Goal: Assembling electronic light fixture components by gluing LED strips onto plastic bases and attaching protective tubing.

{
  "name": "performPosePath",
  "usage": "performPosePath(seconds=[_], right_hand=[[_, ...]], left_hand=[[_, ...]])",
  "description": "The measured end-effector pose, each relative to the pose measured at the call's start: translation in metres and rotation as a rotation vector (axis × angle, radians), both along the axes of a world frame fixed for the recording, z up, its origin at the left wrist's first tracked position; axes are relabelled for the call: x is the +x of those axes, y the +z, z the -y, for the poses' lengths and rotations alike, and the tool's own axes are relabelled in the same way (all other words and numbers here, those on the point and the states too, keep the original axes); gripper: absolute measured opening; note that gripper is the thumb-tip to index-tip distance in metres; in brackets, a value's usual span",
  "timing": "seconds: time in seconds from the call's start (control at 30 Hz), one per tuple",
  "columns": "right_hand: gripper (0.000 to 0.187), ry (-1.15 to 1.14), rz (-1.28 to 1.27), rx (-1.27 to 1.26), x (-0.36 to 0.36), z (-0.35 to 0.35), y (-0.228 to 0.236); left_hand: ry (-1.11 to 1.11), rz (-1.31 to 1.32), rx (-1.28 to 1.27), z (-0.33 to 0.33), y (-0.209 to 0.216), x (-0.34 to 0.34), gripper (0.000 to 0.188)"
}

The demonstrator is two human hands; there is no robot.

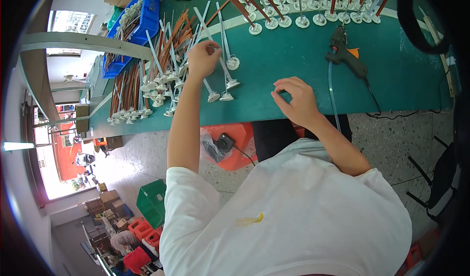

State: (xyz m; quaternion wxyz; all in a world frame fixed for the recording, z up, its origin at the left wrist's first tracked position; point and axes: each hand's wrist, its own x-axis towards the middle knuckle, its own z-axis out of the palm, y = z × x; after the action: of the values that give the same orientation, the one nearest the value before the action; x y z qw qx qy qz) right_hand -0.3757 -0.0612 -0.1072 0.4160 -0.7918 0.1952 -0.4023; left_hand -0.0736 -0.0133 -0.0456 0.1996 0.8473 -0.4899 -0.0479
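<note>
At the far left of the bench my left hand [203, 58] is closed, its fingers on a pale strip with a round white base [232, 84]. Other pale strips with white discs [213, 97] lie beside it. My right hand [296, 99] hovers above the front edge, thumb and index finger apart, with nothing visible between them. To its right lies a dark glue gun [346, 55] with an orange trigger; a long translucent glue stick [331, 95] trails from its back past the bench edge.
Brown strips with white bases [129, 92] lie heaped at the left, before a blue crate [134, 26]. Several discs with upright strips [302, 21] stand along the back of the green bench [264, 55]. A black cord [373, 97] runs right. Below is a red stool [237, 153].
</note>
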Motion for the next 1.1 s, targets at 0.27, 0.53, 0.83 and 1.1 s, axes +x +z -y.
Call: performPosePath(seconds=[0.27,0.53,0.83,1.1], right_hand=[[0.009,0.027,-0.004,-0.017,-0.001,0.0,-0.001],[0.009,0.048,-0.037,-0.062,0.0,-0.001,-0.001],[0.009,0.048,-0.041,-0.068,-0.002,-0.001,-0.002],[0.009,0.059,-0.041,-0.077,-0.002,0.0,0.001]], left_hand=[[-0.03,-0.358,-0.256,-0.01,0.031,0.018,0.019],[-0.059,0.036,0.103,-0.011,0.01,0.0,0.026],[-0.046,0.39,0.17,0.012,-0.014,-0.035,0.025],[-0.003,0.369,0.274,0.023,-0.026,-0.022,0.029]])
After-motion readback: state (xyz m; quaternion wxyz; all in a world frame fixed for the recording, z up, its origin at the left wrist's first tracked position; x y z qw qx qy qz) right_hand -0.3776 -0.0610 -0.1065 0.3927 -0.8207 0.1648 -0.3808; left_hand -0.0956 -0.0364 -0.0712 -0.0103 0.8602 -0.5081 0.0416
